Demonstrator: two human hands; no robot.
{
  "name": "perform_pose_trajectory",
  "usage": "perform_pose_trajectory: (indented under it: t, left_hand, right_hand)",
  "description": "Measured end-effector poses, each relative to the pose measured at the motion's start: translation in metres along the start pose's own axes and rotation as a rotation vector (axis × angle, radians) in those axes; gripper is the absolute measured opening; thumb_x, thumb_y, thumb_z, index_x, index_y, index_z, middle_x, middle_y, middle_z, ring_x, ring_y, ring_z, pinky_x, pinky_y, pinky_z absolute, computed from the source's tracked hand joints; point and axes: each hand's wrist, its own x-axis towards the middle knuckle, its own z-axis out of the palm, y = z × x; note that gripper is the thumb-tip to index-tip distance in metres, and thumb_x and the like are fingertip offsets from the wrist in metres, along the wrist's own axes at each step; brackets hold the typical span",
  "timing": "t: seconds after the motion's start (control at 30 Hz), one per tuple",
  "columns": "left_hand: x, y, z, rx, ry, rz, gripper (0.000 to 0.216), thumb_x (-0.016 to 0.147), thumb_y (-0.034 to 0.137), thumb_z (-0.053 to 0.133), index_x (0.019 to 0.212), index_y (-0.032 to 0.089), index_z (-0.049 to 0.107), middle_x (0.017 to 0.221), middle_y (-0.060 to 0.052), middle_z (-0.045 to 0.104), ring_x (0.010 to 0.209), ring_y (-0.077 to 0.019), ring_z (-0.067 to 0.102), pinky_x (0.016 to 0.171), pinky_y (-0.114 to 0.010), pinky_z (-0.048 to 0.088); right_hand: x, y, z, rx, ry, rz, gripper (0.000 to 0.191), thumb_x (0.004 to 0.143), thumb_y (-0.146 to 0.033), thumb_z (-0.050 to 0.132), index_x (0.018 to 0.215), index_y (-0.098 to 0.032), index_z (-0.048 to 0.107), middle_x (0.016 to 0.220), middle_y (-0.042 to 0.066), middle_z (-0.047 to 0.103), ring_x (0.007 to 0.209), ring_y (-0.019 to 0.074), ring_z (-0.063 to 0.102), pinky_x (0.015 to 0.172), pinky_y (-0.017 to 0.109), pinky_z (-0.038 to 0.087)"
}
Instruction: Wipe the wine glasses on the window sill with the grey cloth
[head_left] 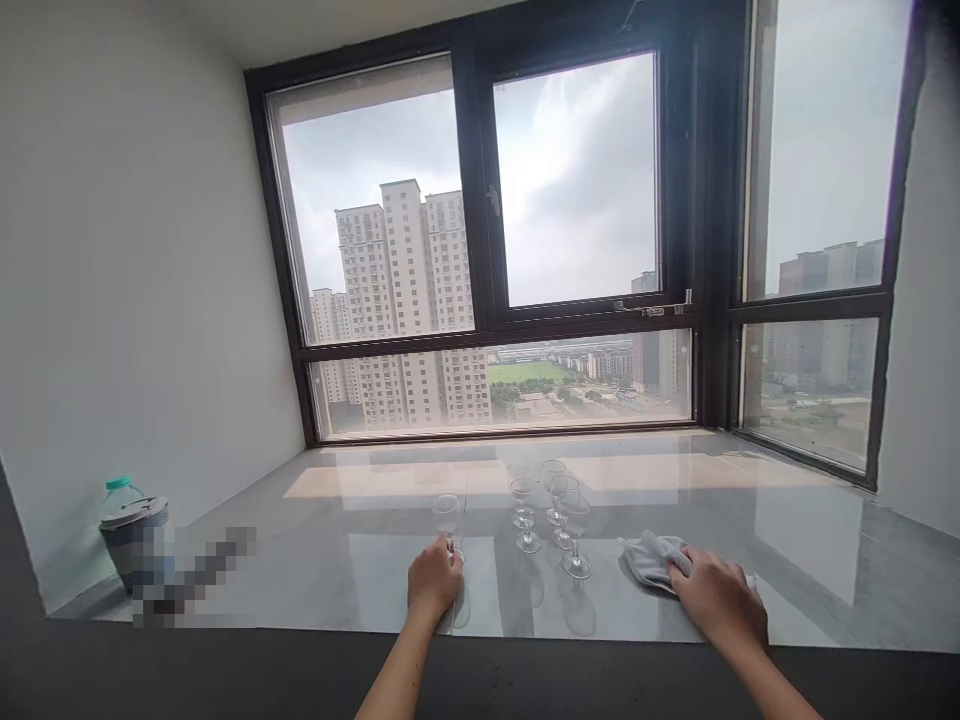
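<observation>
My left hand (435, 578) is closed around the stem of a small clear stemmed glass (446, 512), which is upright over the shiny grey windowsill. Whether its foot touches the sill is hard to make out. To the right, my right hand (721, 598) grips a crumpled pale grey cloth (651, 560) that lies on the sill. Between the two hands several more stemmed glasses (575, 520) stand upright in a close group, the nearest one closer to the cloth.
At the left end stand a lidded cup (136, 530) and a bottle with a green cap (120, 484), beside a blurred-out patch. Dark-framed windows (480, 330) rise behind the sill (300, 575), whose front edge runs just before my hands. A white wall (150, 250) bounds the left.
</observation>
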Motion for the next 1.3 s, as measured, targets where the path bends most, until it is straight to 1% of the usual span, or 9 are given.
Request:
perform_pose_trajectory:
  t: [0.17, 0.4, 0.67, 0.77, 0.97, 1.13, 1.3]
  left_hand:
    - [-0.002, 0.002, -0.002, 0.004, 0.006, 0.001, 0.026, 0.092, 0.033, 0.039, 0.099, 0.019, 0.060, 0.102, -0.010, 0.070, 0.094, -0.0220, 0.065, 0.074, -0.029, 0.042]
    - [0.003, -0.004, 0.006, -0.019, 0.034, 0.001, 0.026, 0.089, 0.034, 0.041, 0.099, 0.019, 0.061, 0.100, -0.010, 0.071, 0.093, -0.0229, 0.066, 0.073, -0.030, 0.041]
    - [0.004, -0.005, 0.006, -0.021, 0.027, 0.000, 0.027, 0.089, 0.034, 0.041, 0.097, 0.020, 0.062, 0.099, -0.010, 0.071, 0.093, -0.0236, 0.066, 0.072, -0.030, 0.041]
    - [0.003, -0.004, 0.004, -0.018, 0.022, 0.000, 0.027, 0.089, 0.034, 0.041, 0.099, 0.020, 0.062, 0.100, -0.010, 0.071, 0.093, -0.0233, 0.066, 0.072, -0.030, 0.041]
    - [0.003, -0.003, 0.004, 0.003, 0.007, 0.012, 0.027, 0.090, 0.034, 0.040, 0.100, 0.020, 0.060, 0.103, -0.009, 0.070, 0.094, -0.0231, 0.065, 0.073, -0.030, 0.042]
    - [0.003, -0.003, 0.004, -0.011, 0.008, 0.002, 0.027, 0.090, 0.033, 0.040, 0.100, 0.019, 0.061, 0.102, -0.010, 0.071, 0.096, -0.0241, 0.065, 0.073, -0.030, 0.042]
    - [0.003, -0.002, 0.004, -0.022, 0.022, -0.005, 0.028, 0.090, 0.033, 0.040, 0.100, 0.019, 0.062, 0.102, -0.011, 0.071, 0.094, -0.0239, 0.065, 0.073, -0.030, 0.042]
  right_hand:
    - [-0.001, -0.001, -0.003, -0.011, -0.003, -0.005, 0.045, 0.090, -0.043, 0.036, 0.116, -0.022, 0.065, 0.116, 0.013, 0.065, 0.107, 0.0325, 0.055, 0.078, 0.040, 0.044]
    - [-0.002, -0.006, -0.006, 0.017, 0.006, -0.007, 0.037, 0.088, -0.038, 0.039, 0.107, -0.028, 0.069, 0.108, 0.010, 0.068, 0.105, 0.0336, 0.057, 0.081, 0.045, 0.044]
    - [-0.002, -0.009, -0.006, 0.047, 0.049, -0.001, 0.034, 0.086, -0.035, 0.042, 0.102, -0.027, 0.071, 0.106, 0.012, 0.069, 0.107, 0.0359, 0.057, 0.081, 0.048, 0.045]
    - [-0.002, -0.010, -0.008, 0.041, 0.042, -0.006, 0.032, 0.086, -0.034, 0.043, 0.100, -0.027, 0.071, 0.105, 0.012, 0.069, 0.105, 0.0359, 0.057, 0.081, 0.047, 0.045]
    - [-0.003, -0.011, -0.013, 0.006, -0.020, -0.009, 0.038, 0.089, -0.038, 0.040, 0.109, -0.023, 0.069, 0.112, 0.013, 0.067, 0.109, 0.0336, 0.056, 0.080, 0.043, 0.044]
    - [-0.003, -0.011, -0.012, -0.020, -0.018, -0.005, 0.038, 0.090, -0.036, 0.039, 0.111, -0.022, 0.067, 0.115, 0.012, 0.067, 0.109, 0.0328, 0.055, 0.081, 0.042, 0.044]
    - [-0.002, -0.010, -0.011, -0.019, -0.016, -0.005, 0.037, 0.090, -0.037, 0.039, 0.109, -0.024, 0.068, 0.113, 0.011, 0.067, 0.109, 0.0327, 0.056, 0.080, 0.042, 0.044]
